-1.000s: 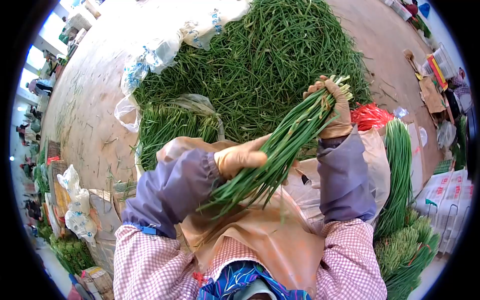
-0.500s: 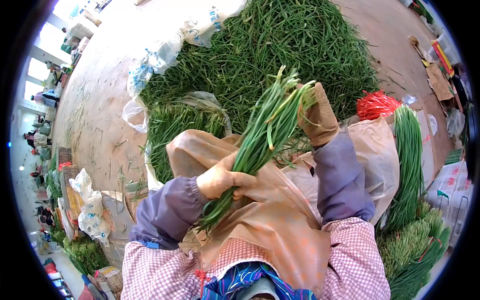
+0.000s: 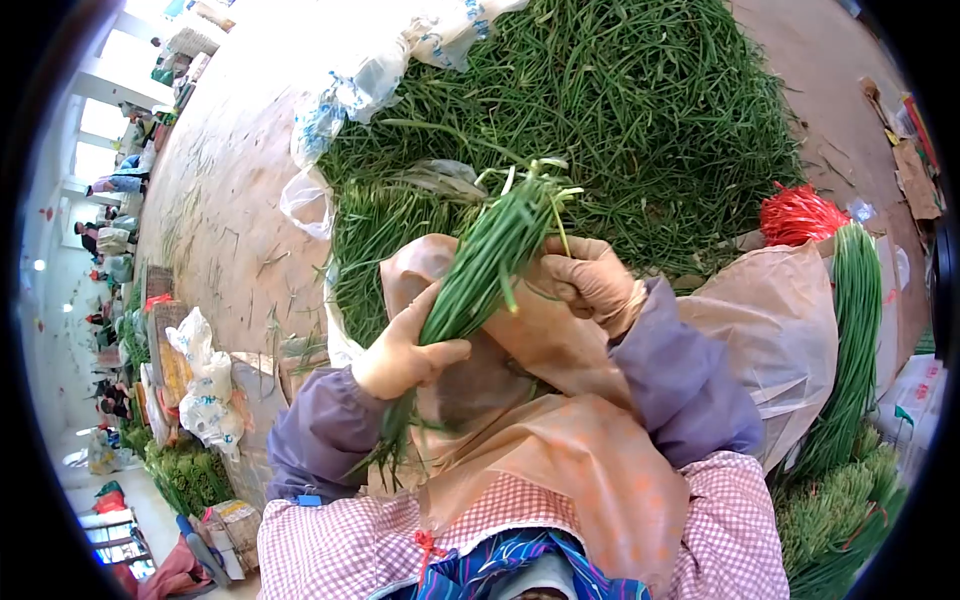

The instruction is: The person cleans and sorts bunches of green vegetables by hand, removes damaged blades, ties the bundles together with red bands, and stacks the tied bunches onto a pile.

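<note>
My left hand (image 3: 405,350), in a tan glove, is closed round a bunch of green chives (image 3: 490,255). The bunch tilts up and to the right, its pale ends at the top and the leaf tips hanging below my fist. Just right of it, my right hand (image 3: 595,285), also gloved, is closed with the fingers curled. A thin yellowish leaf (image 3: 562,232) runs from the bunch down to its fingertips. Under both hands a tan plastic apron (image 3: 560,440) covers my lap.
A large heap of loose chives (image 3: 620,110) lies ahead, edged by white plastic bags (image 3: 350,95) on the left. At right are red ties (image 3: 800,215), a long bundle of chives (image 3: 855,310) and more bundles (image 3: 835,510). People (image 3: 90,235) are far left.
My right hand has come down from the top of the bunch and curled closed beside it. The bunch has shifted left and slightly lower in my left hand, and the view has swung left.
</note>
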The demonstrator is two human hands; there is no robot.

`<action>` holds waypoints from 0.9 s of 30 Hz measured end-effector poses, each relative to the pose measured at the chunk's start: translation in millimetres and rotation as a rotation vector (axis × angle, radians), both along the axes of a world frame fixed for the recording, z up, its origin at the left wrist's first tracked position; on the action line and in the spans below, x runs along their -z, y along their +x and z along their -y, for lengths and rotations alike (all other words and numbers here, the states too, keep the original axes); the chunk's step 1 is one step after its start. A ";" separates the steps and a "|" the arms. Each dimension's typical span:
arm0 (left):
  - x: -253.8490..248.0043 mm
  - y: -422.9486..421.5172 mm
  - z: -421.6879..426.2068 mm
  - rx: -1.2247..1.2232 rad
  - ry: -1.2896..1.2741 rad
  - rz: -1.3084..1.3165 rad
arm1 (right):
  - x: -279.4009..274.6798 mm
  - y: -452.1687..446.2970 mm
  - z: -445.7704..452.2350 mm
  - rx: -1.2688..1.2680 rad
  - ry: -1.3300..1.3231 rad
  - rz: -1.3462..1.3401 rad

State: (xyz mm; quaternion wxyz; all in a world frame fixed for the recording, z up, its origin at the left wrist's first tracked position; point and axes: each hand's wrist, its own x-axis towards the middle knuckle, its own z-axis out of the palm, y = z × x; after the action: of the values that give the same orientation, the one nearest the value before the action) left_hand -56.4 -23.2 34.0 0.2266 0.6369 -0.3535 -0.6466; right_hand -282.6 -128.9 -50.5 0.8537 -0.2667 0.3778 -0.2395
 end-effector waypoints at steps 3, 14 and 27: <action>1.5 20.5 -13.1 -0.048 0.105 -0.272 | 0.5 -28.7 11.1 0.140 0.014 0.263; 10.1 25.3 -33.4 -0.182 0.226 -0.516 | -15.2 -9.3 -14.5 0.234 -1.035 -0.169; 30.1 39.1 -48.3 -0.126 0.281 -0.644 | 21.4 -66.5 69.2 0.814 -0.328 0.183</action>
State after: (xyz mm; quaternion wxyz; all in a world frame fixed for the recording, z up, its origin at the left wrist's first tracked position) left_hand -17.3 25.1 3.8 0.2761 0.4459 -0.1314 -0.8412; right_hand -349.1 -198.1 -71.9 0.6661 -0.2061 0.3321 -0.6353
